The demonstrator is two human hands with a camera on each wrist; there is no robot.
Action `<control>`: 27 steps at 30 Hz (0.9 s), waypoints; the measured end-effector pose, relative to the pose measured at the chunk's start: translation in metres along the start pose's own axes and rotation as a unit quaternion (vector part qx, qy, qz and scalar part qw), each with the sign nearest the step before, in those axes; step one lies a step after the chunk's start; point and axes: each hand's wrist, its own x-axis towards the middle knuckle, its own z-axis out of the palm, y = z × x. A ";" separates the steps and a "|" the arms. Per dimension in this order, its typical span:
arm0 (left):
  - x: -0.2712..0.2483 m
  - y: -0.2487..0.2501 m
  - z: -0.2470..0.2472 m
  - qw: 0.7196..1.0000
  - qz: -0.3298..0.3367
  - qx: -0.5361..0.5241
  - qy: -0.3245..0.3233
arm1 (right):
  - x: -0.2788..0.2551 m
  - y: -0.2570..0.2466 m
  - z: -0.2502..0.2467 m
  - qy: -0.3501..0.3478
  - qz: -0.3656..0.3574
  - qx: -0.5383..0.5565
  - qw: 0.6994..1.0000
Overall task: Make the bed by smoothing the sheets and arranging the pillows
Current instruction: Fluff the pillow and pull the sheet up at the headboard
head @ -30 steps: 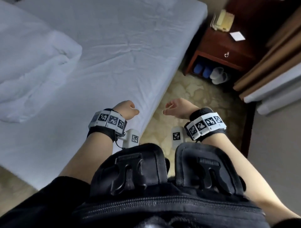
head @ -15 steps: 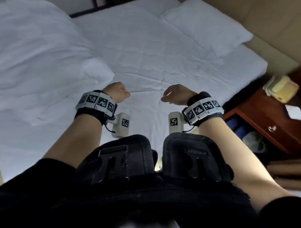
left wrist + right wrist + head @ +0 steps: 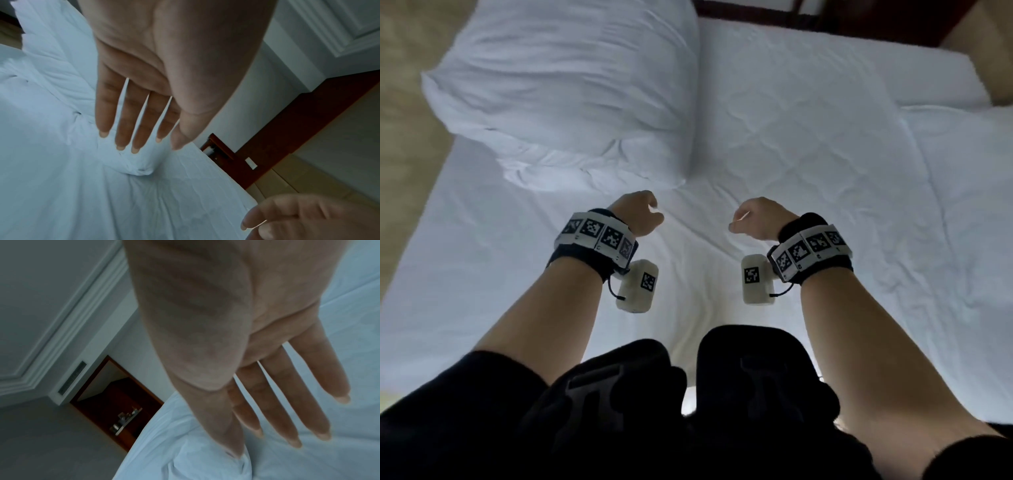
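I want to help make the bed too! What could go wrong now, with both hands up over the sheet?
1. The bunched duvet pokes out past the mattress edge on the left, so a careless tug might slide it onto the floor.
2. The sheet is creased. Spreading the duvet over it first would likely trap those wrinkles.
The left hand and right hand hold nothing, so nothing is steadied.

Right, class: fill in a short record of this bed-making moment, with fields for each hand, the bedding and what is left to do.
left hand: fingers straight, holding nothing, above the sheet
right hand: fingers straight, empty
duvet: bunched in a heap on the bed's left half
fitted sheet: bare, creased
pillow: at right edge
left to do: smooth sheet, spread duvet
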 end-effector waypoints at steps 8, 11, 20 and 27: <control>0.071 0.011 -0.036 0.998 0.012 0.010 0.056 | 0.107 -0.006 -0.029 -0.054 -0.012 -0.040 0.998; 0.114 0.023 -0.068 0.992 0.047 0.011 0.117 | 0.150 -0.020 -0.050 -0.046 -0.012 -0.041 0.998; 0.274 0.038 -0.140 0.959 0.035 0.031 0.278 | 0.304 -0.083 -0.106 0.018 0.048 0.382 0.923; 0.334 -0.008 -0.090 0.966 -0.014 0.106 0.235 | 0.405 -0.072 -0.067 -0.035 0.134 0.398 0.907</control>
